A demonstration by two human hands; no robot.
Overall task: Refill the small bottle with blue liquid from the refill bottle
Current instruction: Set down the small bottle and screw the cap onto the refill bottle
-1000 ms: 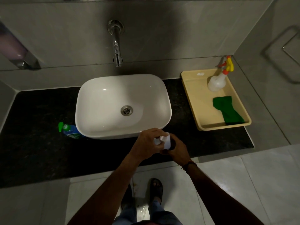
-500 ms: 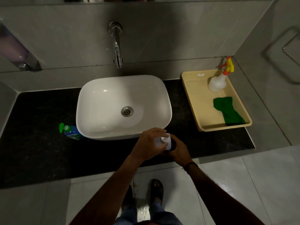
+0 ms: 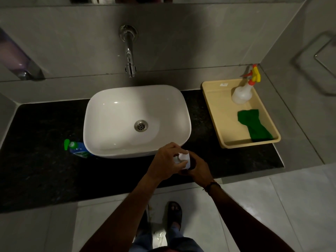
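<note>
A small white bottle (image 3: 185,159) is held over the dark counter's front edge, just in front of the basin. My left hand (image 3: 166,161) grips its white top from the left. My right hand (image 3: 199,170) wraps round its dark lower body from the right, which hides most of it. A blue refill bottle (image 3: 77,148) with a green cap lies on its side on the counter, tucked against the basin's left front corner, well left of both hands.
The white basin (image 3: 109,113) sits mid-counter under a wall tap (image 3: 129,57). A beige tray (image 3: 218,110) at the right holds a white spray bottle (image 3: 242,93) and a green cloth (image 3: 253,125). The black counter (image 3: 41,170) extends left. A soap dispenser (image 3: 16,59) hangs at far left.
Both hands stay clasped on the small bottle in the same spot; the left fingers have shifted slightly on its white top.
</note>
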